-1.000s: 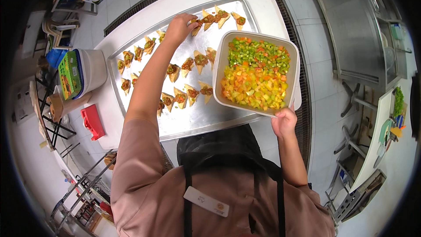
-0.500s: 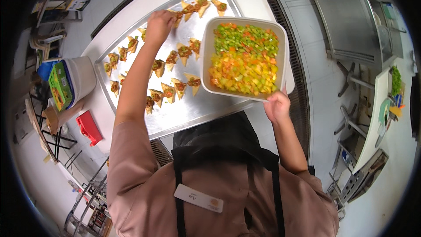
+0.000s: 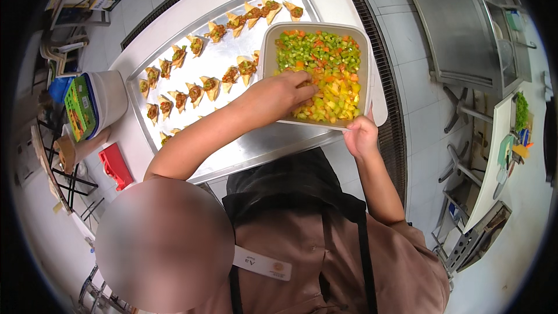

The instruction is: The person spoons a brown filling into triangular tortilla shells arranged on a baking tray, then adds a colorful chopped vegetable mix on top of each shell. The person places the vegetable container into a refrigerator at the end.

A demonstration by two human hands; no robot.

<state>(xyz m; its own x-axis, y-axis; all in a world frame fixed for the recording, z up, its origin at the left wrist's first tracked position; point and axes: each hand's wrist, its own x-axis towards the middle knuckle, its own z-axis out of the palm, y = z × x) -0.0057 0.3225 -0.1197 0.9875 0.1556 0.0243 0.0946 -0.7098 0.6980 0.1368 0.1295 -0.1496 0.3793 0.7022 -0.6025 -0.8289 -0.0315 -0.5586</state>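
A beige rectangular container (image 3: 266,52) full of diced green, yellow and orange vegetables (image 3: 325,72) rests on the right part of a large steel tray (image 3: 261,145). My left hand (image 3: 285,94) reaches into the near-left corner of the container, its fingers curled into the diced mix. At the container's near rim, my right hand (image 3: 360,136) grips the edge. Several small triangular pastry shells with brown filling (image 3: 200,90) lie in rows across the tray, left of the container and behind it.
The tray sits on a white table (image 3: 174,14). A white tub with a green lid (image 3: 96,102) and a red object (image 3: 116,166) are at the left. A floor grate (image 3: 390,110) runs along the right, with steel kitchen units (image 3: 459,23) beyond.
My left hand has come back from the far rows of pastry shells and is now in the container of diced vegetables. My right hand stays on the container's near edge.
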